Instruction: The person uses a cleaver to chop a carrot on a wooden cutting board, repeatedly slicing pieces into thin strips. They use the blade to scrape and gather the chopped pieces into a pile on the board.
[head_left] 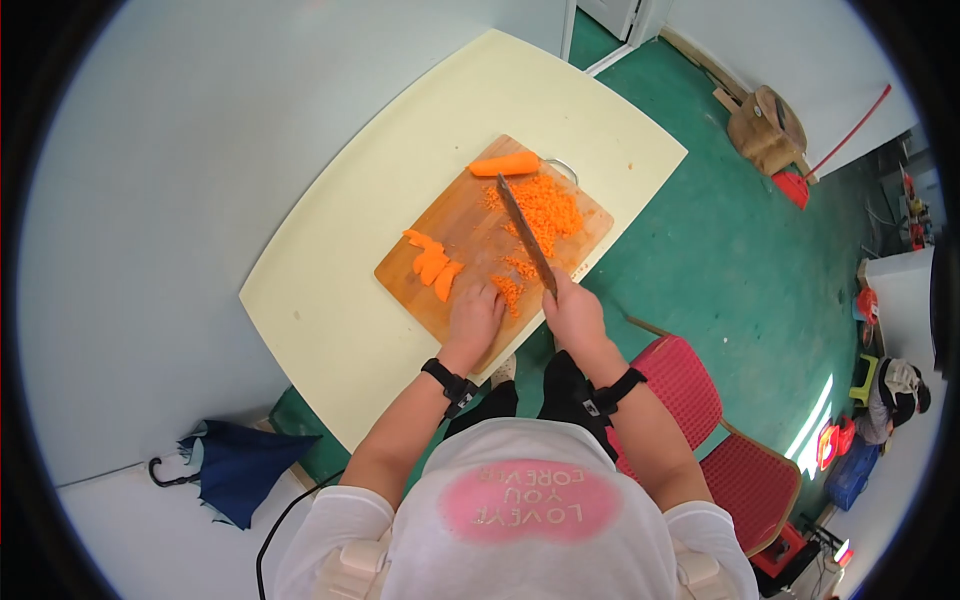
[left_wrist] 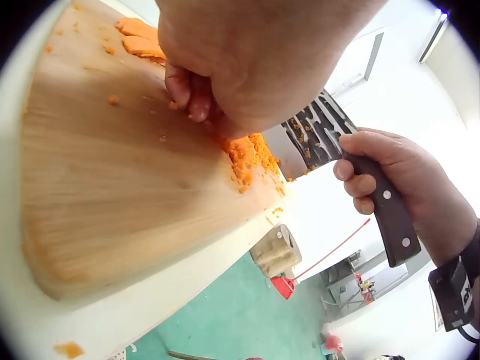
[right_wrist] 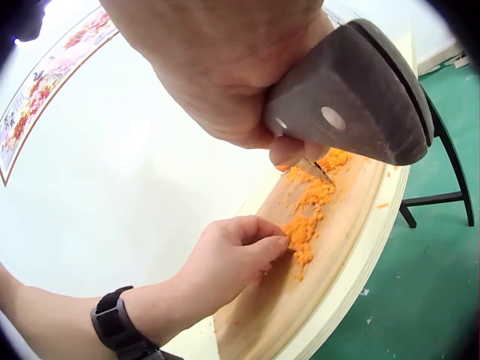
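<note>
A cleaver [head_left: 527, 237] is in my right hand [head_left: 577, 312], fingers wrapped round its dark riveted handle [left_wrist: 385, 196]. Its blade slants over the board, across the chopped carrot [head_left: 548, 212]. My left hand [head_left: 474, 318] is on the near part of the wooden cutting board [head_left: 455, 215], fingers curled. Its thumb and fingertips pinch at the near end of the chopped carrot, as the right wrist view shows [right_wrist: 301, 238]. Carrot slices [head_left: 432, 264] lie left of that hand. A large carrot piece [head_left: 504, 164] rests at the far edge of the board, close to the blade tip.
The board lies on a cream table [head_left: 330, 250] against a wall. Red chairs [head_left: 675, 390] stand to the right of the table. A dark blue umbrella [head_left: 245, 470] leans at the left, and a brown bag [head_left: 767, 130] sits on the green floor.
</note>
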